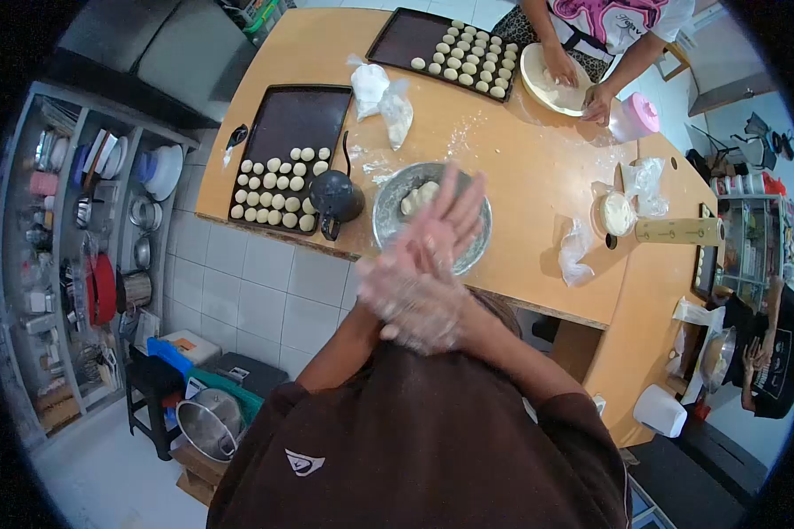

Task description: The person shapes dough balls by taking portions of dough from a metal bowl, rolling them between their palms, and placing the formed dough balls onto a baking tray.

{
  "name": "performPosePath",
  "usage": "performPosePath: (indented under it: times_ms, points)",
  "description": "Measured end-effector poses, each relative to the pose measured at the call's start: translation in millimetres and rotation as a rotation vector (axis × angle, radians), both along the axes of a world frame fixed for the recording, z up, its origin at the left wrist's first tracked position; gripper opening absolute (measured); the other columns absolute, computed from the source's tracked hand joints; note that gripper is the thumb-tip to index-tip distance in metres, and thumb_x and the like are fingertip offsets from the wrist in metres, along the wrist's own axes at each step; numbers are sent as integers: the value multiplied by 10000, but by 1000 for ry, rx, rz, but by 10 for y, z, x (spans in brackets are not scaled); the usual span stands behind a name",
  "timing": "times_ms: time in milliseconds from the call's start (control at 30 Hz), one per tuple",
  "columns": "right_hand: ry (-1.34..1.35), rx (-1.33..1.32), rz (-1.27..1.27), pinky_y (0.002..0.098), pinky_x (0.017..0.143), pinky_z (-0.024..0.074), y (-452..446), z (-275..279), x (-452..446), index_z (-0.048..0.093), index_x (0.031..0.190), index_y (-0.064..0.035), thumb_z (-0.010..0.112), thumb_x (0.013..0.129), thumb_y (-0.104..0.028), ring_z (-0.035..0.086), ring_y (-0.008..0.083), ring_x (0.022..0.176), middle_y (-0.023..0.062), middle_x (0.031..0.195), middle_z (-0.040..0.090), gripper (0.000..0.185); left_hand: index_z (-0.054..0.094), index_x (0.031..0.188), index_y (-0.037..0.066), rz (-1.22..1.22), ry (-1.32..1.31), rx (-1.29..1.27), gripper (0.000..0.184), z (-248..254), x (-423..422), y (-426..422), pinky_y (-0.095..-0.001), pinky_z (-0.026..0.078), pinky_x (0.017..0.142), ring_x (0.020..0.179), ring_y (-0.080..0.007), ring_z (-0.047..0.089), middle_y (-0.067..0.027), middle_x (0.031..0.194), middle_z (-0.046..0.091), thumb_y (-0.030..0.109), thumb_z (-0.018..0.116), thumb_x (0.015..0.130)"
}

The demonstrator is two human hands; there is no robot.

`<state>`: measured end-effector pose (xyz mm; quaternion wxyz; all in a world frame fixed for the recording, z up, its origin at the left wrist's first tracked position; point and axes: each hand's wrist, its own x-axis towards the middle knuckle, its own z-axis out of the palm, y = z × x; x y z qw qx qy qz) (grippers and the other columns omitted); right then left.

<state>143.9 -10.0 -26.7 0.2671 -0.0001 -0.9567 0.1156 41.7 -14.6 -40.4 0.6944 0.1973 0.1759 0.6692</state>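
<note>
Both hands (422, 286), floury & blurred, tog. at near rim of grey bowl (387, 218) w/ dough (419, 199) inside.

No legible txt, logo (304, 462) on brn shirt (415, 432)

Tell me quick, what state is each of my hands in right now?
Left hand: open, fingers extended, nothing seen in it.
Right hand: coated white, overlapping the left; too blurred to tell open from closed.
</note>
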Motion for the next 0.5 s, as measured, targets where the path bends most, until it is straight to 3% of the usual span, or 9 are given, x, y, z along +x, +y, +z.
performPosePath:
  times_ms: [67,133,200,233,300,367,433,467,500]
  points:
    - [-4,-30,-82,581,1176,71,132,-156,77,338,1487,-89,465,929,-359,211,298,1464,168,1549,300,633,160,1542,166,-110,-850,-253,696,-407,274,25,-444,104,1200,1484,-274,103,-128,1606,117,519,364,978]
    - [0,-69,-167,593,1169,79,417,-198,101,344,1487,-101,470,930,-349,219,301,1462,173,1550,294,623,173,1539,162,-154,-996,-394,689,-506,295,-71,-425,122,1199,1481,-245,120,-119,1603,137,510,374,979]
    - [-1,-112,-269,605,1161,86,624,-232,149,350,1487,-112,475,932,-340,227,304,1460,178,1551,288,613,181,1535,149,-151,-446,-411,677,-284,84,-258,-405,162,1196,1476,-206,138,-109,1596,168,490,383,986]
    - [51,-85,-203,618,1152,92,579,-375,171,344,1489,-98,457,948,-353,225,308,1461,179,1553,283,609,185,1534,143,-150,-175,-405,671,-119,5,-301,-394,183,1195,1473,-187,147,-104,1592,184,480,387,990]
    - [84,-55,-66,635,1143,81,341,-448,145,325,1493,-81,429,970,-366,217,296,1465,146,1568,261,605,89,1555,187,-64,19,-149,717,141,-81,-127,-391,140,1196,1484,-215,111,-101,1607,142,508,381,985]
    - [47,-68,71,639,1145,48,-66,-249,35,301,1498,-73,408,983,-364,206,265,1472,76,1594,228,601,47,1560,209,-64,-15,-20,750,-39,20,-14,-400,111,1196,1488,-234,96,-99,1615,115,532,391,978]
    - [64,-123,-80,631,1149,34,121,-139,32,288,1505,-87,413,978,-373,211,256,1470,78,1592,231,613,40,1561,221,-107,-99,155,815,-904,285,6,-416,77,1193,1491,-257,68,-106,1620,76,592,428,948]
    - [75,-151,-154,627,1151,26,284,-95,21,282,1509,-93,415,976,-378,214,252,1470,79,1592,232,619,40,1561,213,-106,-300,141,821,-1461,484,-27,-413,80,1193,1491,-252,70,-110,1620,67,598,427,946]
    - [86,-180,-231,622,1153,19,445,-62,11,275,1512,-100,417,973,-383,217,247,1469,80,1591,234,625,62,1558,197,-128,-227,68,773,-1178,365,-121,-411,92,1193,1490,-245,77,-113,1616,83,565,398,968]
